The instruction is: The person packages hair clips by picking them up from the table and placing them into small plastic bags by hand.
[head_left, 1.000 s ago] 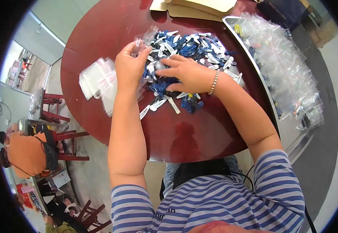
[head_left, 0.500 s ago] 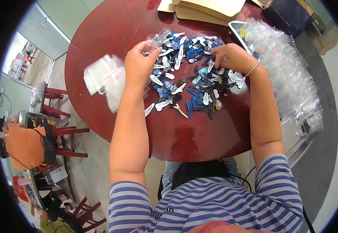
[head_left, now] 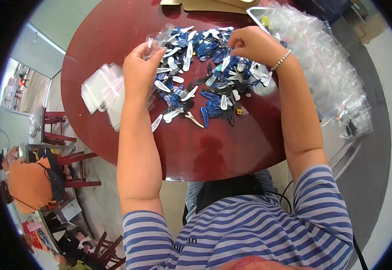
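Observation:
A heap of snap hair clips [head_left: 214, 83] in blue, white and black is spread over the dark red round table [head_left: 205, 155]. My left hand [head_left: 141, 67] is closed on a small clear plastic bag [head_left: 161, 37] at the left side of the heap. My right hand [head_left: 258, 46], with a beaded bracelet [head_left: 282, 59] on the wrist, is over the upper right part of the clips. Its thumb and fingers are pinched together; whatever lies between them is too small and hidden to make out. A pale forked clip [head_left: 194, 119] lies at the heap's near edge.
Flat clear bags [head_left: 101, 87] lie stacked left of my left forearm. On the right, many filled clear bags [head_left: 326, 76] cover a white-rimmed surface. A cardboard box [head_left: 209, 5] stands at the far edge. Red stools [head_left: 81, 183] and a person in orange [head_left: 31, 180] are at left.
The whole view has shifted, so the table sits further up and left. My right hand has moved slightly away from me over the clips. My left hand still holds the bag.

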Demonstrator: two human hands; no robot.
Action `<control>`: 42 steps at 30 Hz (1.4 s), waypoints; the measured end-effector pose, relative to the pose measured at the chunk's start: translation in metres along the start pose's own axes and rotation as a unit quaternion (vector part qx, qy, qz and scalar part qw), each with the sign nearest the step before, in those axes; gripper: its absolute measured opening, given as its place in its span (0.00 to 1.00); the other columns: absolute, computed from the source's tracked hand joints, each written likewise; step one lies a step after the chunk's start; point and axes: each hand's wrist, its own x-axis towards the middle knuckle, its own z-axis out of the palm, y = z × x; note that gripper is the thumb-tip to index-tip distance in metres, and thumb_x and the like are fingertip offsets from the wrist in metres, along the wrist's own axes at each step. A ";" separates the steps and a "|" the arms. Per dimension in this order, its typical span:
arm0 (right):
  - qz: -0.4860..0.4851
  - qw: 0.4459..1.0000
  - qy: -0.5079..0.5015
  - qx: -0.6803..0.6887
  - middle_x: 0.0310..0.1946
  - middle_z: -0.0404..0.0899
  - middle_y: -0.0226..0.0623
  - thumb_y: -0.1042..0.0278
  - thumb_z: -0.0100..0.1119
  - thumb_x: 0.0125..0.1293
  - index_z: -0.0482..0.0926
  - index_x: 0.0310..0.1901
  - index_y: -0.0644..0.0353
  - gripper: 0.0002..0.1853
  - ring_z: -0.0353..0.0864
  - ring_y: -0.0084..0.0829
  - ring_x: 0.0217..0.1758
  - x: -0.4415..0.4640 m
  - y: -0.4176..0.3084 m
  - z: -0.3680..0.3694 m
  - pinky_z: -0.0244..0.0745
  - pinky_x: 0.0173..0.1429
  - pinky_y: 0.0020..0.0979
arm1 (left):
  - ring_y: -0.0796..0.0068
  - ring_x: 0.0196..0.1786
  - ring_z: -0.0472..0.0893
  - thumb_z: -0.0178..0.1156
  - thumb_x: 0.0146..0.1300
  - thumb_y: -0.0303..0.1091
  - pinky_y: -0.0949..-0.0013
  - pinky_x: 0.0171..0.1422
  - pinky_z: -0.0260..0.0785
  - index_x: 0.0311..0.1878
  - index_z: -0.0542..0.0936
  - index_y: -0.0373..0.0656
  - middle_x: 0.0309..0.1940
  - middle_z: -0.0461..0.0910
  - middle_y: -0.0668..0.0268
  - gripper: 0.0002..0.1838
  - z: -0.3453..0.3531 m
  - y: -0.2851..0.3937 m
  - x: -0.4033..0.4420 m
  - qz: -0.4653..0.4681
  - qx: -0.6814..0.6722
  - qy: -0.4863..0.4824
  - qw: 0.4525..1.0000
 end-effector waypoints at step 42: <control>-0.045 0.984 -0.070 0.159 0.31 0.80 0.36 0.77 0.60 0.57 0.80 0.35 0.65 0.04 0.78 0.27 0.31 -0.013 -0.066 0.064 0.74 0.39 0.26 | 0.62 0.42 0.85 0.68 0.52 0.38 0.67 0.48 0.74 0.47 0.82 0.38 0.38 0.85 0.55 0.21 0.008 0.008 -0.009 0.049 0.140 -0.027 0.989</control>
